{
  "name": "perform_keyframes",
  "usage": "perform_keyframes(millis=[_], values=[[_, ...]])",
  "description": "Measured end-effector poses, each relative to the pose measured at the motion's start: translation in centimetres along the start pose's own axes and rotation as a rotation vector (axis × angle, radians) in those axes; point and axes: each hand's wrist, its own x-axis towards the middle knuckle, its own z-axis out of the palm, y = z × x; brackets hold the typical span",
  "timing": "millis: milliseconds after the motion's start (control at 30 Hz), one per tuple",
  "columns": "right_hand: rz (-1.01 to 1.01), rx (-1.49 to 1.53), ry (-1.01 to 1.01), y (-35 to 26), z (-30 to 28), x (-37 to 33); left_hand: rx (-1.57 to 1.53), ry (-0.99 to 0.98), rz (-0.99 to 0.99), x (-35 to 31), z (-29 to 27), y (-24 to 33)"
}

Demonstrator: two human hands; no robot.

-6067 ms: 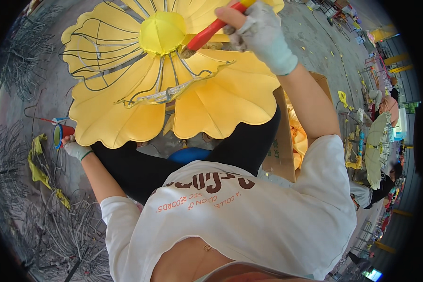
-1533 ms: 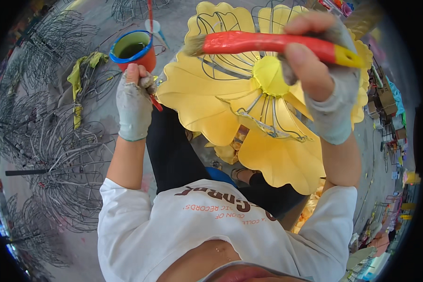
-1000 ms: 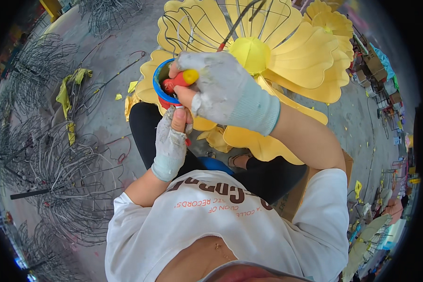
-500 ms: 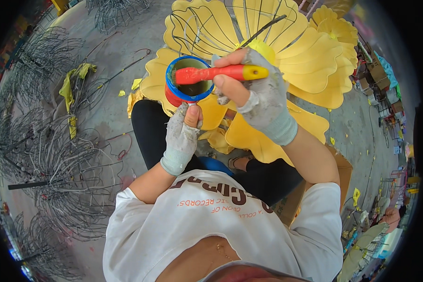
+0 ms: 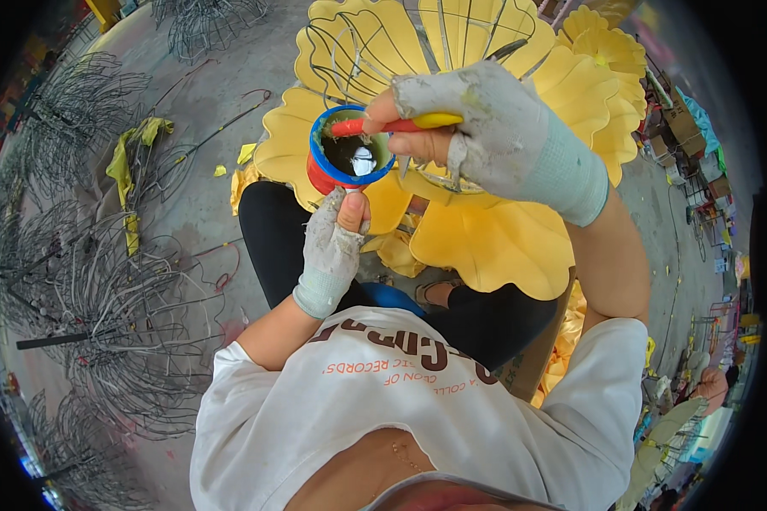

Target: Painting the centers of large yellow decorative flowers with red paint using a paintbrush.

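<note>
My left hand (image 5: 335,243), in a stained fingerless glove, is closed on a red cup (image 5: 320,176) with a blue rim. Dark, shiny liquid lies inside the cup, and a bright reflection shows on it. Over the rim my right hand (image 5: 486,119), gloved the same way, grips a paintbrush (image 5: 400,126) with a red and yellow handle. The brush points left into the cup's mouth; its bristles are hidden. Behind both hands spreads a large yellow flower (image 5: 494,238) with scalloped petals and dark wire frames.
Bundles of grey wire frames (image 5: 119,315) cover the floor at left, beside yellow scraps (image 5: 121,166). A cardboard box (image 5: 533,362) holding yellow material stands by my right leg. A smaller yellow flower (image 5: 605,43) is at the far right, near stacked boxes (image 5: 689,136).
My right hand has turned and shifted right, and the brush handle has risen slightly and tilted. The dark liquid in the cup is now more visible. My left hand has barely moved.
</note>
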Motion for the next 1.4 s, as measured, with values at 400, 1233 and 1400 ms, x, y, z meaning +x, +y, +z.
perform_keyframes(millis=[400, 1233, 1400], values=[[0.038, 0.005, 0.156, -0.6, 1.3, 1.3, 0.013, -0.017, 0.037, -0.1, 0.2, 0.5], [0.828, 1.651, 0.829, 2.4, 4.9, -6.7, -0.379, -0.034, -0.076, 1.3, -0.5, 0.1], [0.807, 1.701, 0.934, 3.7, 2.2, -8.6, -0.482, -0.068, -0.111, 2.9, -1.4, 0.9]])
